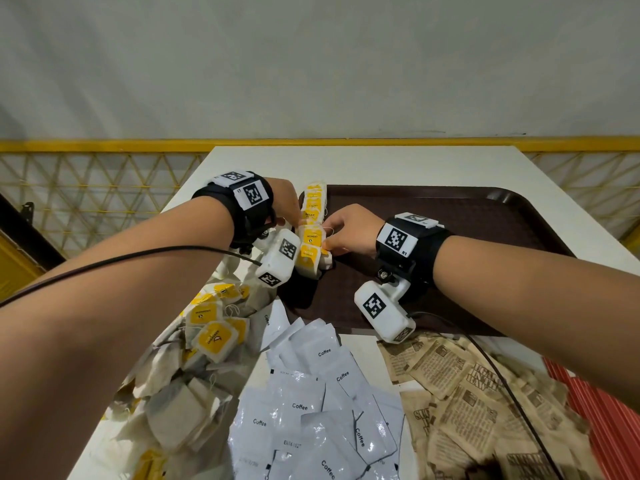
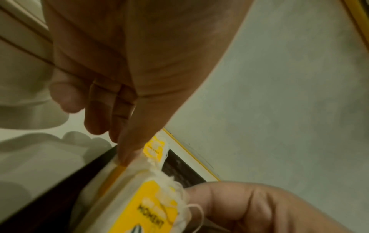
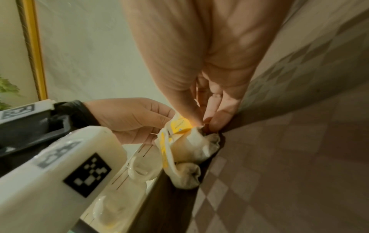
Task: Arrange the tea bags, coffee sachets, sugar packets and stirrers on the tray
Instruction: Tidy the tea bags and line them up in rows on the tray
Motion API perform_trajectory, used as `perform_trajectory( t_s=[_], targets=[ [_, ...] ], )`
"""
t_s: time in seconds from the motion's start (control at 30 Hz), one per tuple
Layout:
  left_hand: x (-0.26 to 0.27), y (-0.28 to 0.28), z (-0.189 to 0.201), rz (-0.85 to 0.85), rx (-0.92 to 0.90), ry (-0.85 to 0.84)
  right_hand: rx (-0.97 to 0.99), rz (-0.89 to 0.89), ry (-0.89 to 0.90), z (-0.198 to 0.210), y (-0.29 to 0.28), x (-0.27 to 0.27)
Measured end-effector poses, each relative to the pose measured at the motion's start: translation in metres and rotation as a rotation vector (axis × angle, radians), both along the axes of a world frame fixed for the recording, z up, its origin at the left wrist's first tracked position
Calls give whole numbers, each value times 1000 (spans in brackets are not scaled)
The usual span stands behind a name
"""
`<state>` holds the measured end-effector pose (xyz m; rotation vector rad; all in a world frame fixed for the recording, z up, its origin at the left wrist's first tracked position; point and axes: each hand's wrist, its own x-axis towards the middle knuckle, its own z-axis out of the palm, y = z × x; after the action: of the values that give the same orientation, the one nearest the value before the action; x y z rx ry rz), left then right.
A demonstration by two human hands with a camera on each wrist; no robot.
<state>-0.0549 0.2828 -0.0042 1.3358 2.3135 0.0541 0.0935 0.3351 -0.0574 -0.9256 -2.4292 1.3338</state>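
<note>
A row of tea bags [image 1: 310, 230] with yellow tags stands along the left edge of the dark brown tray [image 1: 450, 216]. My left hand [image 1: 294, 221] meets the row from the left. In the left wrist view, its thumb tip [image 2: 127, 155] sits on the top edge of a tea bag [image 2: 151, 205], with the other fingers close behind. My right hand [image 1: 327, 242] comes from the right. Its thumb and fingertips [image 3: 217, 121] pinch the yellow-tagged tea bag [image 3: 180, 124] at the near end of the row.
On the white table [image 1: 381, 164] in front of the tray lie a loose pile of tea bags [image 1: 207, 334], white coffee sachets [image 1: 311, 393] and brown sugar packets [image 1: 467, 393]. White plastic stirrers [image 3: 139, 168] lie left of the tray. A yellow railing [image 1: 86, 147] runs behind.
</note>
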Motion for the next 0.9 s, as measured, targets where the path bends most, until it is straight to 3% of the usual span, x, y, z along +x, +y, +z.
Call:
perform_trajectory(
  t_s=[0.33,0.63,0.9],
  targets=[
    [6,7,1,-54,12,99,-118,-54,9,-1,-1,-4],
    [-2,-12,16,13,63,-126,-99,-35,-65,2,-3,-9],
    [2,-14,6,-33,87,-110,-138,-70,-30,3,-8,-11]
  ],
)
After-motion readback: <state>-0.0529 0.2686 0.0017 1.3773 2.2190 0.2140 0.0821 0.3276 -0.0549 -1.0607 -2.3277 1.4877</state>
